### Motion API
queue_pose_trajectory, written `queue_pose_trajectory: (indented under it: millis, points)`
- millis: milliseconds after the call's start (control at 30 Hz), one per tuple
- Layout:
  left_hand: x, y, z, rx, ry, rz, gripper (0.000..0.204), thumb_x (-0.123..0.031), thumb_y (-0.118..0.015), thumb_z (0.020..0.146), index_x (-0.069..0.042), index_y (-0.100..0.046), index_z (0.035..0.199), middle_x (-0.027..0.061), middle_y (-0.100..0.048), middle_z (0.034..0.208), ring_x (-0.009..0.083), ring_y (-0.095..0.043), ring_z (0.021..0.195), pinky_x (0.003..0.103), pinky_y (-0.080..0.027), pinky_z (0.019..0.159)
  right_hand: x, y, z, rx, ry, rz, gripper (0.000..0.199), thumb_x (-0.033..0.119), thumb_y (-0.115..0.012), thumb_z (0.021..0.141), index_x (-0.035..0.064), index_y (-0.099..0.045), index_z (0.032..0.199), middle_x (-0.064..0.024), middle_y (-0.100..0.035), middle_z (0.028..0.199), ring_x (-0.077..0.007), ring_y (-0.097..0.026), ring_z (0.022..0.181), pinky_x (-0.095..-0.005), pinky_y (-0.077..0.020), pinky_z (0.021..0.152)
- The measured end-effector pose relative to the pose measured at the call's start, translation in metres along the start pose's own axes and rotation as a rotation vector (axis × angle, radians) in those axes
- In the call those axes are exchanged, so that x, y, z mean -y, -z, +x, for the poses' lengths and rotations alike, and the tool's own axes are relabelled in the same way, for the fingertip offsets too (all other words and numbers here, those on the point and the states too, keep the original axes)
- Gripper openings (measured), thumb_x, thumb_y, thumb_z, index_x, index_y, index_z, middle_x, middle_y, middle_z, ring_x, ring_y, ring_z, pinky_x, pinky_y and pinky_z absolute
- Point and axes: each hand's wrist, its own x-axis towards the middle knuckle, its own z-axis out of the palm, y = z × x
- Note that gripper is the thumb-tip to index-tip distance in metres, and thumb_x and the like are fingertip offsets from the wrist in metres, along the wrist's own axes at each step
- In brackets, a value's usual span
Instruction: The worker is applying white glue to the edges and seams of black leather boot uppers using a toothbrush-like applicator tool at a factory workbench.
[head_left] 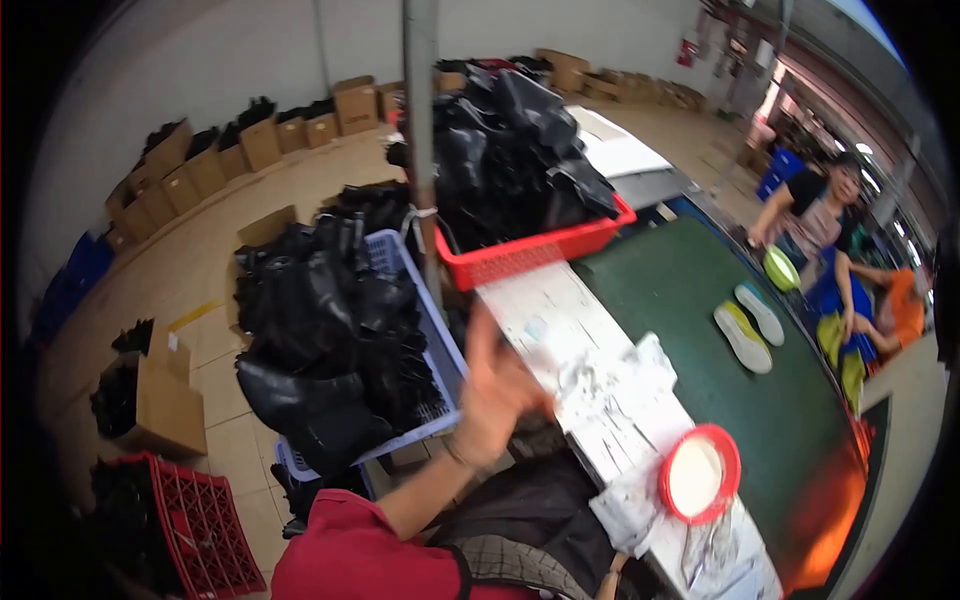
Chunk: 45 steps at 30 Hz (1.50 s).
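Fingers of the left hand spread, motion-blurred, nothing gripped. Hand hangs between a lavender-blue perforated plastic basket, heaped with glossy black boot-like pieces, and a long smudged white ledge. Contact with either: can't tell. Right hand is just a sliver at the lower edge, near a crumpled white cloth; can't tell its finger state. Round red plastic bowl with white contents sits on the ledge beside that cloth. Flat green belt runs alongside, carrying a white-soled yellow-green shoe next to a white-soled teal shoe. Shallow red plastic crate at the ledge's far end, piled with similar black stuff.
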Motion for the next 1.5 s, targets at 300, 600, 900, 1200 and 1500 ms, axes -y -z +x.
queue_pose_trajectory:
  millis: [300, 600, 900, 1200, 1500]
  points:
    - [0.030, 0.002, 0.046, 0.682, -0.033, 0.181, 0.078, -0.061, -0.055, 0.097, -0.011, -0.036, 0.154, 0.0257, -0.049, 0.147, 0.0410, -0.051, 0.133, 0.051, -0.051, 0.100, -0.100, -0.033, -0.151, -0.471, -0.178, 0.059, 0.043, 0.039, -0.058, 0.095, 0.0040, -0.070, 0.116, -0.0279, -0.069, 0.114, -0.0434, -0.067, 0.104, -0.0502, -0.0552, 0.084]
    - [0.148, 0.113, 0.043, 0.070, 0.311, 0.707, 0.042, -0.034, -0.041, 0.111, 0.000, -0.065, 0.121, 0.0062, -0.069, 0.089, 0.0095, -0.062, 0.064, 0.023, -0.051, 0.057, -0.170, -0.081, -0.185, -0.735, -0.278, 0.015, 0.034, 0.030, -0.064, 0.091, -0.0032, -0.073, 0.094, -0.0315, -0.068, 0.095, -0.0482, -0.066, 0.095, -0.0546, -0.0533, 0.078]
    - [0.175, 0.167, 0.027, -0.035, 0.232, 0.823, 0.041, -0.030, -0.042, 0.111, 0.002, -0.067, 0.109, 0.0060, -0.066, 0.080, 0.0098, -0.062, 0.061, 0.023, -0.051, 0.051, -0.183, -0.103, -0.184, -0.833, -0.186, 0.042, 0.031, 0.027, -0.066, 0.090, -0.0042, -0.070, 0.090, -0.0319, -0.067, 0.091, -0.0499, -0.066, 0.092, -0.0553, -0.0525, 0.076]
    - [0.177, 0.168, 0.032, -0.043, 0.245, 0.824, 0.038, -0.030, -0.047, 0.110, 0.002, -0.067, 0.109, 0.0067, -0.067, 0.081, 0.0104, -0.061, 0.061, 0.023, -0.052, 0.053, -0.147, -0.091, -0.177, -0.782, -0.231, 0.151, 0.033, 0.027, -0.066, 0.090, -0.0049, -0.072, 0.091, -0.0324, -0.067, 0.094, -0.0493, -0.066, 0.096, -0.0541, -0.0536, 0.076]
    - [0.184, 0.177, 0.027, -0.096, 0.440, 0.415, 0.028, -0.020, -0.047, 0.108, 0.000, -0.064, 0.118, 0.0033, -0.065, 0.087, 0.0119, -0.063, 0.072, 0.026, -0.055, 0.064, -0.081, -0.048, -0.007, -0.426, 0.146, -0.250, 0.038, 0.031, -0.064, 0.092, -0.0003, -0.070, 0.112, -0.0321, -0.068, 0.104, -0.0508, -0.064, 0.102, -0.0548, -0.0529, 0.083]
